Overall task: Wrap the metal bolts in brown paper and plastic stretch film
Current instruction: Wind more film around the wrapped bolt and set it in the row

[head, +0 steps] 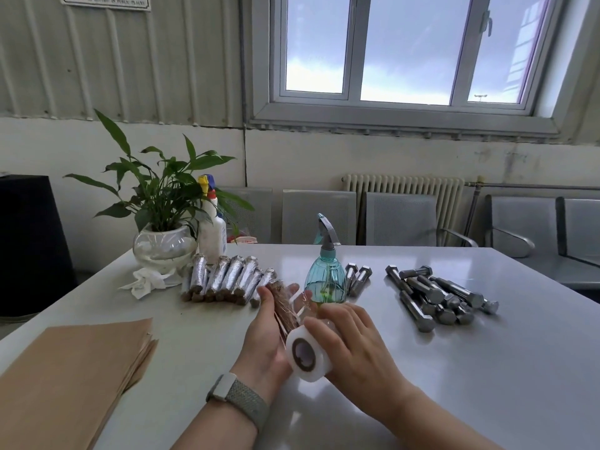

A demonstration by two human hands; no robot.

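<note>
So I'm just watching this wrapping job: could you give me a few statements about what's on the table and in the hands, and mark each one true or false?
1. The left hand holds a paper-wrapped bolt. True.
2. The right hand rests on a roll of stretch film. True.
3. The stack of brown paper sheets lies on the right side of the table. False: it lies at the near left.
4. The pile of bare metal bolts sits to the right of the teal spray bottle. True.
5. The finished wrapped bolts lie beside the bare pile. False: they lie left of the hands, near the potted plant.
</note>
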